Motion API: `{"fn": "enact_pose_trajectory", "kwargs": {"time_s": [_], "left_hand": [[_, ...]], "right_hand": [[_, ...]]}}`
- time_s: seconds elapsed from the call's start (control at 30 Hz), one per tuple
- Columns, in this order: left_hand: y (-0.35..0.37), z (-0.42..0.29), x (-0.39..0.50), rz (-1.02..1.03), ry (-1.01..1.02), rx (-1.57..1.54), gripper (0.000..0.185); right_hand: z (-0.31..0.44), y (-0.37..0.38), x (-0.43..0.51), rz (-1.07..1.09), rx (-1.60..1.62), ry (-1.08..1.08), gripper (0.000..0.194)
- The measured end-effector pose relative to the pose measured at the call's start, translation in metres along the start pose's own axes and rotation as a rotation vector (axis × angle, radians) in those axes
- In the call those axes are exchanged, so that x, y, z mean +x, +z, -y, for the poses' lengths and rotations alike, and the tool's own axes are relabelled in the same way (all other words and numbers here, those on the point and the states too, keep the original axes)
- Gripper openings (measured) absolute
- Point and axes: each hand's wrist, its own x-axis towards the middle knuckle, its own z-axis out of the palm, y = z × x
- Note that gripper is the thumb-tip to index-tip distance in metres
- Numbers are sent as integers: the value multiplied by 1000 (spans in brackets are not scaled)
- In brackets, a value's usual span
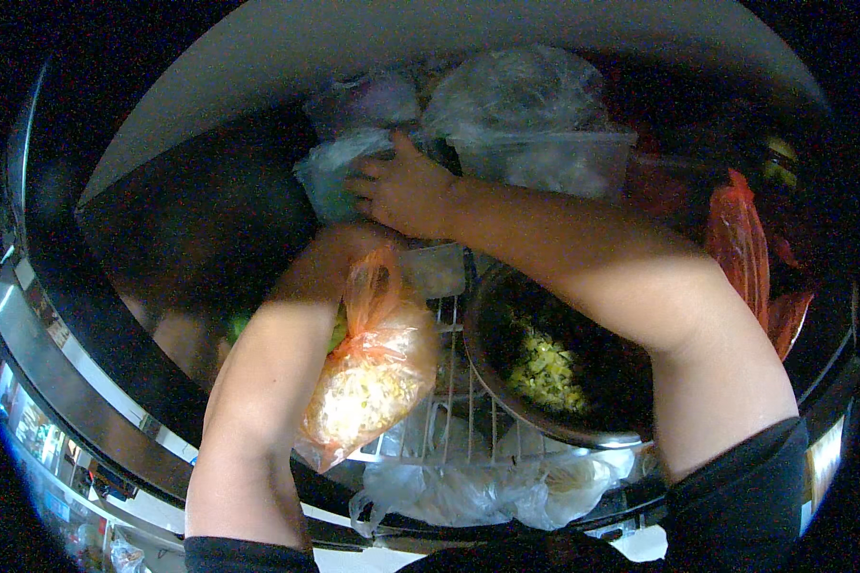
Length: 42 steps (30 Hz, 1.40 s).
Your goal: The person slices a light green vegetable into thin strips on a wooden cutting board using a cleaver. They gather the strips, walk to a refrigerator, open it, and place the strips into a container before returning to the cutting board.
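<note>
Inside a dark refrigerator-like compartment, my right hand (412, 190) reaches across with its fingers spread on a pale greenish plastic bag (330, 175). My left hand (373, 236) is in shadow just below that bag, partly hidden behind my right hand; its fingers cannot be made out. Beside my left forearm an orange-red knotted plastic bag (373, 372) holds pale, shredded-looking food. A small clear plastic container (433, 268) lies near my left hand. Right of the wire shelf (455, 408) stands a round metal pot (487, 383) with chopped yellow-green food in it.
Behind my hands a clear plastic box (545, 161) carries a bulky clear plastic bag (519, 89). A red plastic bag (738, 247) stands at the right. Filled clear bags (466, 490) lie along the front below the shelf. Something green shows beside my left forearm.
</note>
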Motion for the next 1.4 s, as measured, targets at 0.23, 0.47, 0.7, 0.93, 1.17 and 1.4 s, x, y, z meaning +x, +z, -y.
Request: {"fn": "enact_pose_trajectory", "kwargs": {"time_s": [0.23, 0.47, 0.7, 0.93, 1.17, 1.4], "left_hand": [[1, 4, 0, -7, -3, -9, 30], [2, 2, 0, 39, 17, -25, 30], [6, 0, 8, 89, 21, -34, 30], [5, 6, 6, 97, 23, -95, 29], [11, 4, 14, 74, 33, -81, 29], [5, 15, 9, 67, 27, -198, 29]], "right_hand": [[1, -1, -3, -37, -6, 5, 26], [-3, -12, 1, 92, -1, 21, 24], [-2, -14, -1, 132, -4, 12, 24], [-2, -9, 3, 99, -7, 21, 27], [-1, -8, -2, 93, -12, 29, 26], [-5, -7, -1, 79, 45, -17, 29]]}}
